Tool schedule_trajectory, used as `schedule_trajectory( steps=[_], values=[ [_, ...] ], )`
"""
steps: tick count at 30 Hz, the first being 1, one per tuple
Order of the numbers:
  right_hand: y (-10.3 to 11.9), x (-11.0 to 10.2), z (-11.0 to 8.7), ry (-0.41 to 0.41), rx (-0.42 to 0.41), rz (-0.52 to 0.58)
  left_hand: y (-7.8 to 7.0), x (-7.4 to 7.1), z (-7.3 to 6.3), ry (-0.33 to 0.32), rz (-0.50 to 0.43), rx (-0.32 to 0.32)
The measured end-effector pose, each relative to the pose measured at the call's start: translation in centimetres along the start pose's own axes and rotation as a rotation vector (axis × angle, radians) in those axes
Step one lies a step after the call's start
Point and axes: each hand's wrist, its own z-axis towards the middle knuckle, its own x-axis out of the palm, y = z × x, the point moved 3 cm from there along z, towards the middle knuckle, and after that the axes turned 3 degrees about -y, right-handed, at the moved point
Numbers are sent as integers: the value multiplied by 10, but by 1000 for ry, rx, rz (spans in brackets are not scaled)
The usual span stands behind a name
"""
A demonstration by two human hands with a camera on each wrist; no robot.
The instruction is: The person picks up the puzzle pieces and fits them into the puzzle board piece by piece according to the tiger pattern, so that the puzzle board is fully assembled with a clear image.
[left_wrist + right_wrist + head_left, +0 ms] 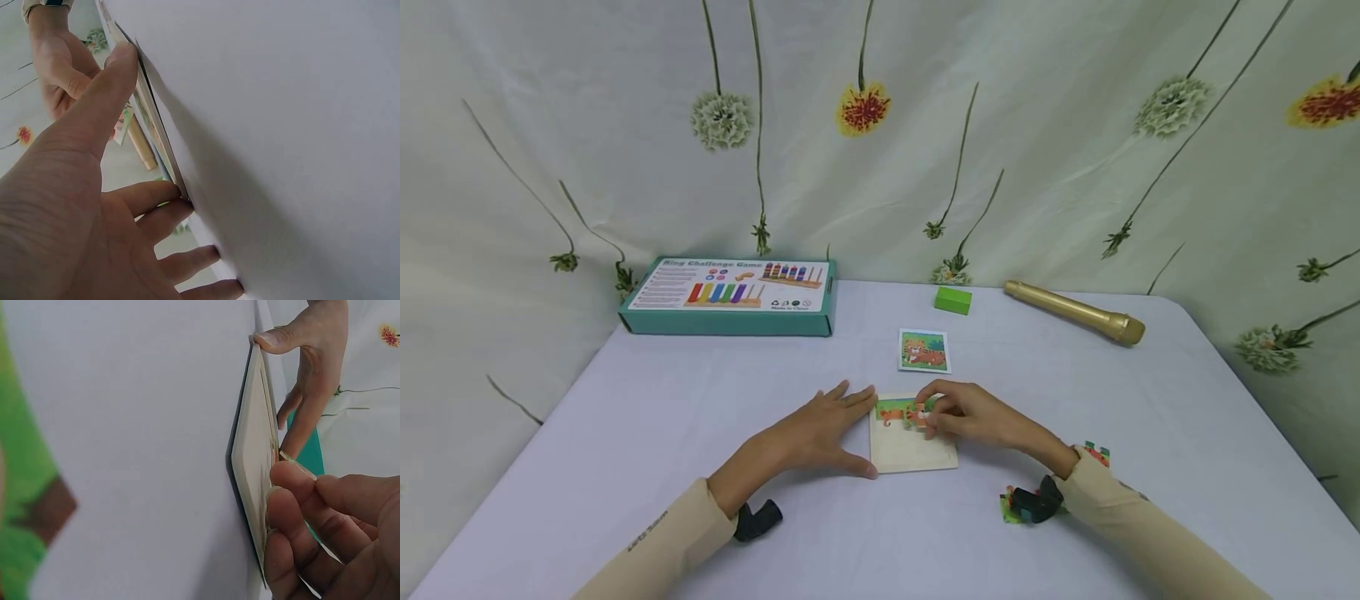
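Note:
A square wooden puzzle board (913,452) lies in front of me, its upper left part covered by picture pieces (890,412) in green and orange. My left hand (826,431) has its fingers spread, with the thumb and fingertips against the board's left edge. Over the top of the board, my right hand (976,414) pinches a small puzzle piece (916,416) between thumb and forefinger. That piece is tilted in the head view; in the right wrist view the fingertips are close over the board's surface. Behind the board lies a tiger picture card (924,351).
Loose puzzle pieces (1011,507) lie by my right wrist, and another piece (1097,453) shows beyond the right sleeve. Farther back are a teal ring game box (730,325), a green block (952,300) and a gold microphone (1071,312). A flowered cloth hangs behind the table.

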Motion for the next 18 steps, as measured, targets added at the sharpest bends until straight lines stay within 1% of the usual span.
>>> schedule_trajectory(
  steps=[10, 14, 18],
  values=[
    [7, 11, 13, 33, 6, 33, 0, -1, 0, 2, 5, 6],
    [6, 15, 17, 37, -8, -3, 0, -1, 0, 5, 4, 7],
    [6, 18, 20, 30, -27, -71, 1, -1, 1, 1, 10, 13]
  ],
)
